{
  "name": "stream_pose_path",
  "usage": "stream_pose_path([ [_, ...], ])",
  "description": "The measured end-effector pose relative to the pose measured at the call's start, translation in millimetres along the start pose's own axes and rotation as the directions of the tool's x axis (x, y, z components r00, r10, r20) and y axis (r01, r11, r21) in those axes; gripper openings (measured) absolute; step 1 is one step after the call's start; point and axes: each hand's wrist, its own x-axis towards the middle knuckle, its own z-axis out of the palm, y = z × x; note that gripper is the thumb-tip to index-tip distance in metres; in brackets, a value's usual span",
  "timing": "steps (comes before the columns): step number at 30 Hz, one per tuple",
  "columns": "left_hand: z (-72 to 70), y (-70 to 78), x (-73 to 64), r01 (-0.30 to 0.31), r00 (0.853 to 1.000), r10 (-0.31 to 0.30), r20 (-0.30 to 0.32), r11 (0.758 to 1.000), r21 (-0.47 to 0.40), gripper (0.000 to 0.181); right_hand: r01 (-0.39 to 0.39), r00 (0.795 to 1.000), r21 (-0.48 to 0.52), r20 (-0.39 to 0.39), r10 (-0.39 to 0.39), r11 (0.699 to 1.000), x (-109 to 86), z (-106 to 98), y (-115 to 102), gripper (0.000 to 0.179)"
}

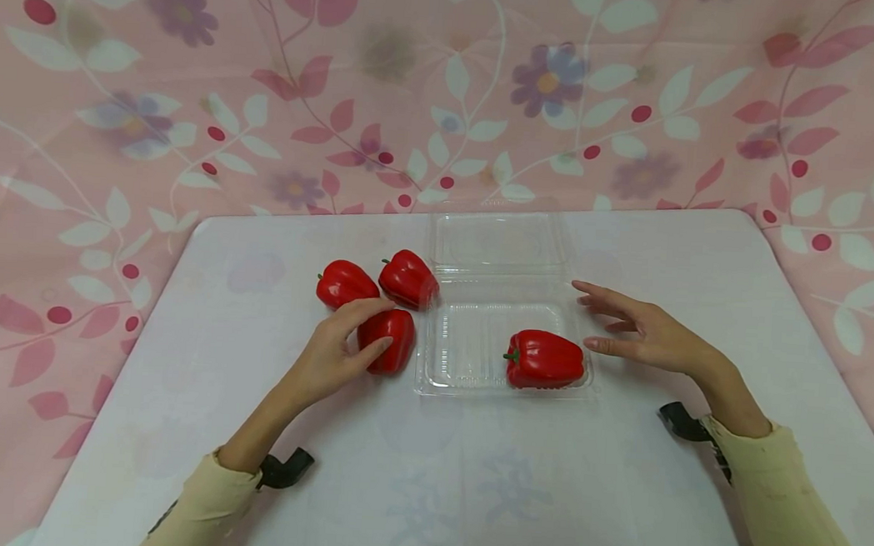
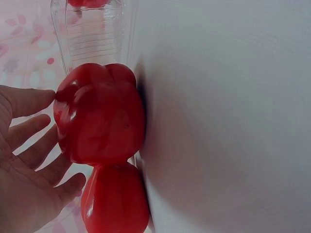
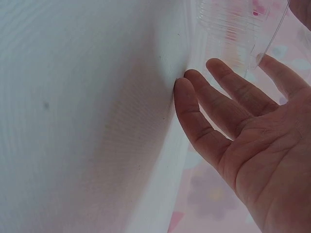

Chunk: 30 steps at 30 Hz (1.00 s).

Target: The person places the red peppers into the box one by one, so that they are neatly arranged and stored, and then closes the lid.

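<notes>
Left hand [image 1: 338, 346]: was spread around a glossy red bell pepper [image 1: 400, 336]
Right hand [image 1: 654, 335]: was spread beside a clear rectangular plastic box [image 1: 470, 342]

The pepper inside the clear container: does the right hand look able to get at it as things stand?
Probably yes: the right hand is empty and close beside the pepper, and the container has its lid open, so the way from above looks free.

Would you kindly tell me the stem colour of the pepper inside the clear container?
Green; the stem shows best in the head view.
</notes>
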Motion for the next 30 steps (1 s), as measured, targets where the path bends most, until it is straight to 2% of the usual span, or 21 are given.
stream_pose_path([
  [7, -1.2, 0.0, -0.6, -0.005, 1.000, 0.005, 0.012, 1.000, 0.006, 0.055, -0.001, 1.000, 0.001, -0.004, 0.001, 1.000, -0.3, 0.5, 0.3, 0.079],
  [30, -6.7, -2.8, -4.8, 0.044, 0.998, -0.042, -0.038, 0.997, 0.061, 0.045, -0.014, 1.000, -0.002, -0.003, 0.014, 1.000, -0.3, 0.5, 0.4, 0.080],
])
